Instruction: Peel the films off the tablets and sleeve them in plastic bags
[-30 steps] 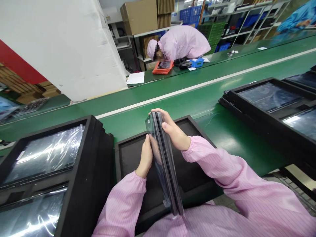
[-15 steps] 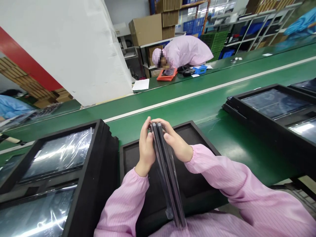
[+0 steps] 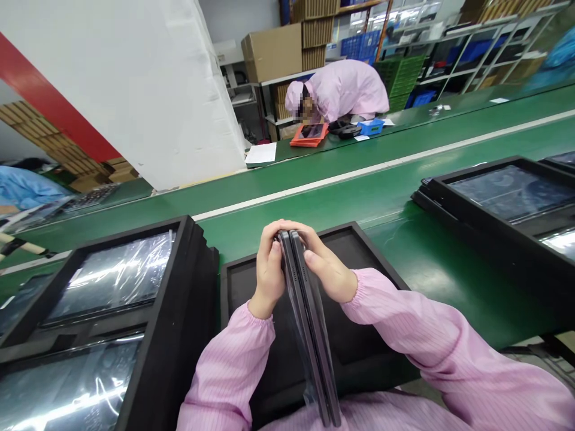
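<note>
Two dark grey tablets [image 3: 309, 323] stand on edge, pressed back to back, over an empty black foam tray [image 3: 359, 335]. The left one is in a clear plastic bag. My left hand [image 3: 268, 272] wraps round the left tablet's far end. My right hand [image 3: 324, 266] grips the far end from the right, thumb on the edge. Both hands meet at the top corner. Pink sleeves cover both my arms.
A stack of black trays [image 3: 171, 311] with bagged tablets stands at the left. More such trays [image 3: 494, 209] lie at the right on the green conveyor [image 3: 395, 197]. Across the belt a person in pink [image 3: 345, 90] bends over an orange tray [image 3: 309, 134]. A white panel [image 3: 135, 90] rises at the left.
My left hand has slid from the tablet's flat side up to its far end and closed there beside my right hand. The view has shifted slightly.
</note>
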The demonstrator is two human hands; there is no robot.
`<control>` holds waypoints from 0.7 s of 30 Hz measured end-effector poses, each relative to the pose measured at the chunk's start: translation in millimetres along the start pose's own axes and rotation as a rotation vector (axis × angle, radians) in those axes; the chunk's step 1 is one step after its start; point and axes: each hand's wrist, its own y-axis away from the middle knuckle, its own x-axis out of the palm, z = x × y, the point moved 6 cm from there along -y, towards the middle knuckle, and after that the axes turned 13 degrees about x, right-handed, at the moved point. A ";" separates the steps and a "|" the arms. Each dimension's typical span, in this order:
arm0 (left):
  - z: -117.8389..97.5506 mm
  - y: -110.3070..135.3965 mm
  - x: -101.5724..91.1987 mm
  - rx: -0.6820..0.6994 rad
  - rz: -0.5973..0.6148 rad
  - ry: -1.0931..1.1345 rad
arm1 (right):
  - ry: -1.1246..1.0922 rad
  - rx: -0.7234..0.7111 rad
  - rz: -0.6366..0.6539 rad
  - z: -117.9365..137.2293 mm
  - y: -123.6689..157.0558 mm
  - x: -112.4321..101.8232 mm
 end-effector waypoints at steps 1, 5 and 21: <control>-0.6 0.5 0.6 -0.004 0.005 -0.004 | 0.008 0.011 0.000 -0.8 0.3 -0.3; -4.9 2.5 1.9 -0.008 0.015 -0.026 | 0.017 0.019 0.008 0.4 2.9 -1.7; 10.5 -3.8 4.8 -0.088 0.018 -0.053 | -0.190 0.143 0.040 -19.6 -12.5 -5.8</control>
